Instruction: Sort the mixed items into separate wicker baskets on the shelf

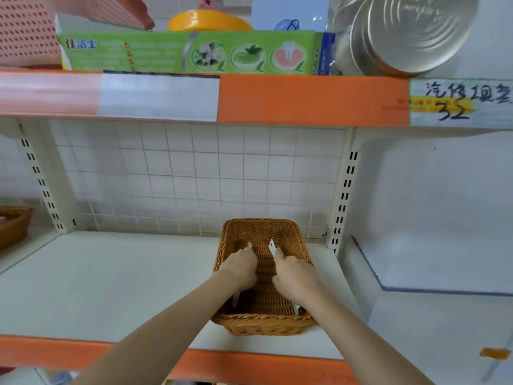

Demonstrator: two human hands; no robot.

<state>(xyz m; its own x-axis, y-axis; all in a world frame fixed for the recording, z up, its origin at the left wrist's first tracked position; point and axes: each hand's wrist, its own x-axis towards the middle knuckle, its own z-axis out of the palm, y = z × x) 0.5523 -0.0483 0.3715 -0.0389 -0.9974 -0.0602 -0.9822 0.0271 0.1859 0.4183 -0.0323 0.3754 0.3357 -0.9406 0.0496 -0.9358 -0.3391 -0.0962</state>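
Note:
A brown wicker basket stands on the white shelf, near its front edge. Both my hands are inside the basket. My left hand is curled, thumb pointing up, and grips a thin white item whose lower end peeks out beneath the wrist. My right hand is curled round another thin white item; its pointed tip sticks up past the fingers and its lower corner shows near the basket's front wall. Most of both items is hidden by the hands.
A second wicker basket sits at the far left of the shelf. The orange-edged upper shelf carries a green toothpaste box, a pink plastic basket and metal tins. Slotted uprights flank the bay.

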